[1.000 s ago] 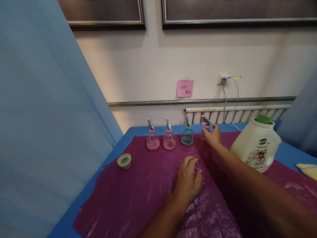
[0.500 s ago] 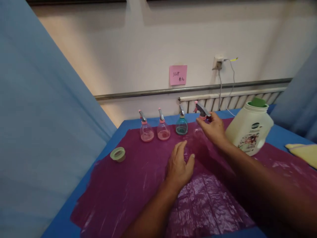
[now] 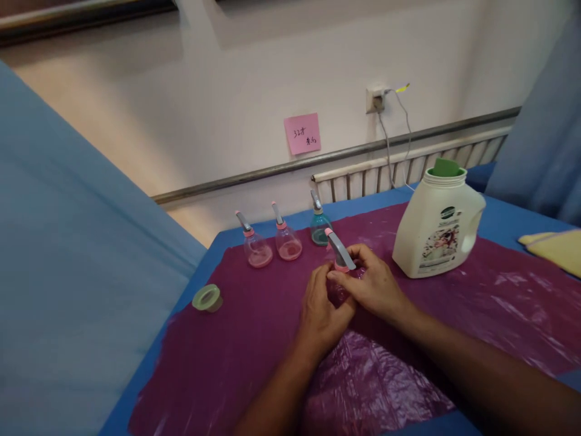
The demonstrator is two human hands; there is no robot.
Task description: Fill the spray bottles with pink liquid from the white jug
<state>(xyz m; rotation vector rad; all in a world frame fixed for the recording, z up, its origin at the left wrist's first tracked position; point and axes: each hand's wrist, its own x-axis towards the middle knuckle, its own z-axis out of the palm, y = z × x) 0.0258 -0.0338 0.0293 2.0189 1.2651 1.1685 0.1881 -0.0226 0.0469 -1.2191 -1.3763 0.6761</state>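
A clear spray bottle with a grey trigger head (image 3: 339, 249) and pink collar is between my hands, above the purple plastic sheet (image 3: 227, 357). My right hand (image 3: 376, 284) grips it just below the head, thumb across the front. Around the lower left of its body my left hand (image 3: 320, 312) is curled; the hands hide most of the body. Behind them stand a teal spray bottle (image 3: 320, 230) and two clear, pink-collared spray bottles, one in the middle (image 3: 289, 243) and one farther left (image 3: 258, 249), both with a little pinkish content.
A large cream jug (image 3: 438, 236) with a green piece in its mouth stands at right. At left sits a small green-rimmed cup (image 3: 207, 298). A yellow cloth (image 3: 551, 249) lies at far right. Blue curtain (image 3: 77, 254) hangs at left; a wall (image 3: 236, 115) rises behind.
My right hand has brought the spray bottle toward me and left, away from beside the teal bottle. My left hand has closed around its body. The view has shifted and tilted slightly.
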